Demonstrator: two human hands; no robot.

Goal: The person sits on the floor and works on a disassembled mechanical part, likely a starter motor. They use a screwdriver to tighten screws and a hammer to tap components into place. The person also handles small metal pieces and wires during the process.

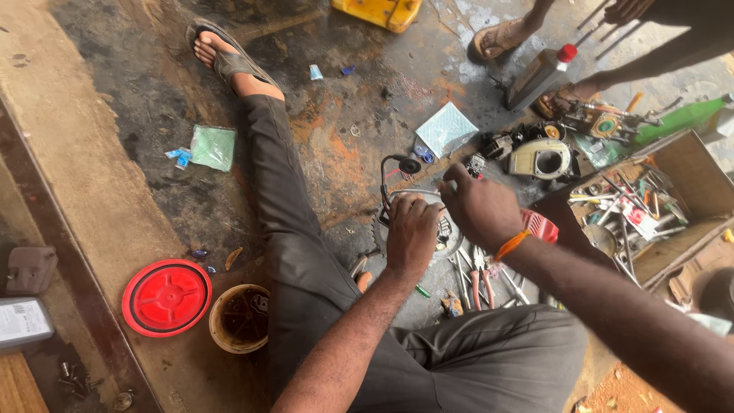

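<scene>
Dark trousers [459,359] fill the foreground of the head view; the person sits on an oily concrete floor [344,145]. Left hand [411,233] presses, fingers curled, on a round metal engine part [443,233] between the legs. Right hand [478,210] pinches something small at its upper edge; its grip looks closed, on what I cannot tell. Pliers [478,277] lie just beside. Steady downward pressure probably helps while the right works.

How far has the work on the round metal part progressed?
Done: the cream engine housing lies detached nearby. In hand: the left hand presses the round grey metal part while the right hand works at its black wire. Left: loose parts remain unassembled.
</scene>
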